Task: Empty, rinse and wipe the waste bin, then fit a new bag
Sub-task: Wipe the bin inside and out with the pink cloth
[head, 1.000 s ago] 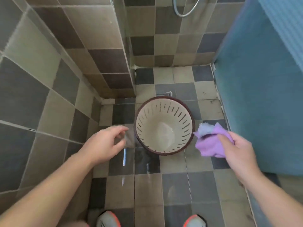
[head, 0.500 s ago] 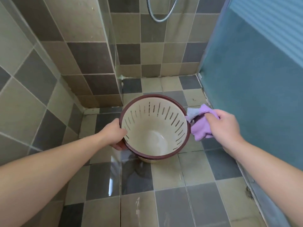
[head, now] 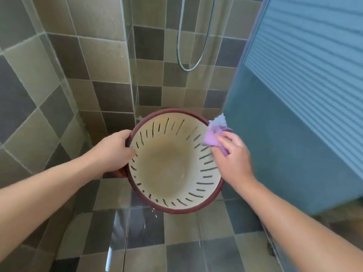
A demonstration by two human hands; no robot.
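The waste bin [head: 172, 208] is round and cream inside, with dark slits in its wall and a dark red rim. It is lifted off the floor, its mouth tilted toward me, and nothing lies inside. My left hand [head: 113, 151] grips the rim on the left, thumb inside the bin. My right hand [head: 233, 156] holds a purple cloth [head: 213, 137] bunched against the inner wall at the upper right rim.
Wet grey and beige floor tiles [head: 141, 230] lie below the bin. A tiled wall [head: 59, 79] stands at the left and a glass panel edge [head: 128, 61] beside it. A shower hose [head: 193, 46] hangs behind. A blue frosted door [head: 294, 124] closes the right side.
My left hand reached the rim, gripped it and lifted the bin up toward me. My right hand brought the purple cloth from beside the bin onto its inner wall.
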